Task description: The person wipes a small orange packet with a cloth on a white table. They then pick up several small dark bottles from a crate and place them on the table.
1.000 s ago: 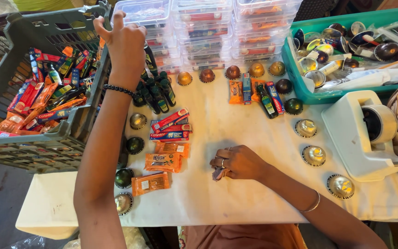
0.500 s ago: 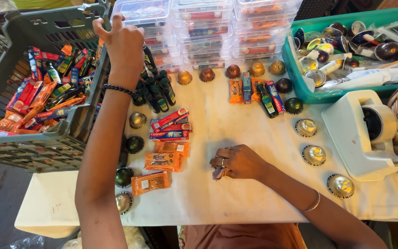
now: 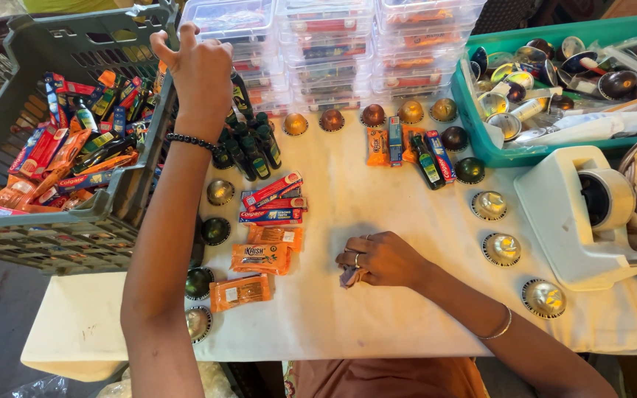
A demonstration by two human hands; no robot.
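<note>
My left hand (image 3: 200,70) is raised above the gap between the grey crate (image 3: 123,195) and a cluster of small dark bottles (image 3: 248,147). Its fingers are loosely curled and seen from the back, so what lies in the palm is hidden. On the white tablecloth (image 3: 377,317), my right hand (image 3: 381,258) rests closed around a small grey crumpled piece (image 3: 348,277). Orange sachets (image 3: 259,258) and red toothpaste boxes (image 3: 273,199) lie just left of it.
The grey crate holds several small packets and tubes (image 3: 60,155). Round foil capsules (image 3: 501,249) ring the work area. Stacked clear boxes (image 3: 333,44) stand at the back, a teal bin (image 3: 481,140) at back right, and a white tape dispenser (image 3: 591,214) to the right.
</note>
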